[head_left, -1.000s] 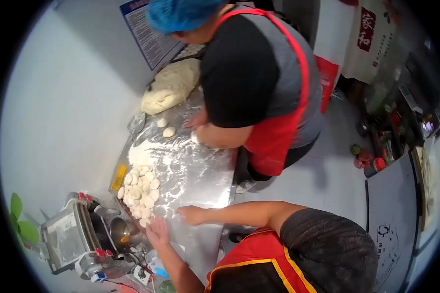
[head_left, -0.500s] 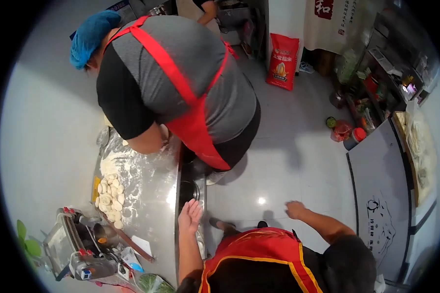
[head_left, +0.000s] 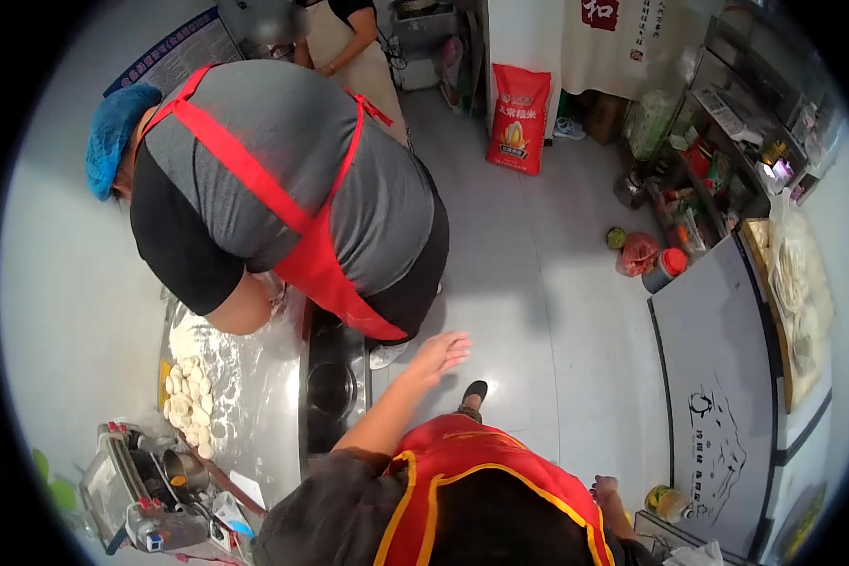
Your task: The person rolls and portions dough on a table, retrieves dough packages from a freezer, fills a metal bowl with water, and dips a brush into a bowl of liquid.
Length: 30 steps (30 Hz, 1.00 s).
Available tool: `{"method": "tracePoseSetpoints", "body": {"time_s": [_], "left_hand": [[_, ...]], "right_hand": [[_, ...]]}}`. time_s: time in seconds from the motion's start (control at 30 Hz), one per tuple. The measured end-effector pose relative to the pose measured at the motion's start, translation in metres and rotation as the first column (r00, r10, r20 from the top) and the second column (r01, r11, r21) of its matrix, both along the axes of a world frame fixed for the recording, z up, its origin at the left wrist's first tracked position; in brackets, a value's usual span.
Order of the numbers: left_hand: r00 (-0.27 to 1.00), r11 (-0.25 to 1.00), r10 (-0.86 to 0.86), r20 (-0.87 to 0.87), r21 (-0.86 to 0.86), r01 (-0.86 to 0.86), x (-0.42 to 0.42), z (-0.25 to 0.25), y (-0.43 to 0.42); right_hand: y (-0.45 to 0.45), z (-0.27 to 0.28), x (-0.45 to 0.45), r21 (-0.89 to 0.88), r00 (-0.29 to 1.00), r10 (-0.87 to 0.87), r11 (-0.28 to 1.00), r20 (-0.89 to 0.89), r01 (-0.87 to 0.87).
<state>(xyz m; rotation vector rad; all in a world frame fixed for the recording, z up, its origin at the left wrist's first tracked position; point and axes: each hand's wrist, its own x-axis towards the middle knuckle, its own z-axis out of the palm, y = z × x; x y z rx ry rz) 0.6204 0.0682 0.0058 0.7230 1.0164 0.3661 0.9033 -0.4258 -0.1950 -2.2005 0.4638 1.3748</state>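
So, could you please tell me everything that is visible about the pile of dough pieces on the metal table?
The dough pieces are small, pale cream, rounded lumps, soft and matte in look. They lie uncovered in a crowded heap, some apparently resting on others, on the metal table near its wall side. A yellow item is beside them, with white powder spread around.

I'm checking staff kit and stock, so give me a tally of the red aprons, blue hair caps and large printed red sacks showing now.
Red aprons: 2 (the co-worker's, the camera wearer's)
Blue hair cap: 1
Large printed red sack: 1
Total: 4
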Motion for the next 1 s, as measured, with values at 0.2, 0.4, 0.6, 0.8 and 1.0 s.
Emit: {"method": "tracePoseSetpoints", "body": {"time_s": [0.2, 0.4, 0.6, 0.8, 1.0], "left_hand": [[0.986, 0.989, -0.149, 0.074, -0.003, 0.149, 0.076, -0.005, 0.057], [0.963, 0.969, -0.245, 0.110, -0.010, 0.248, 0.119, -0.020, 0.109], [0.974, 0.966, -0.217, 0.068, -0.129, 0.224, 0.161, -0.025, 0.151], [0.863, 0.144, -0.505, -0.036, 0.982, 0.125, 0.197, -0.114, 0.209], [0.998, 0.992, -0.018, 0.061, 0.123, 0.010, 0.275, -0.069, 0.237]], "right_hand": [[0.119, 0.073, -0.017, 0.255, 0.980, 0.138, 0.951, 0.146, -0.172], [0.190, 0.074, 0.029, 0.247, 0.949, 0.115, 0.950, 0.293, -0.191], [0.213, 0.038, 0.078, 0.315, 0.936, 0.166, 0.911, 0.310, -0.266], [0.127, -0.196, 0.205, -0.378, -0.387, 0.772, -0.205, 0.504, -0.903], [0.255, -0.077, 0.329, -0.460, -0.568, 0.731, -0.385, 0.378, -0.801]]}}
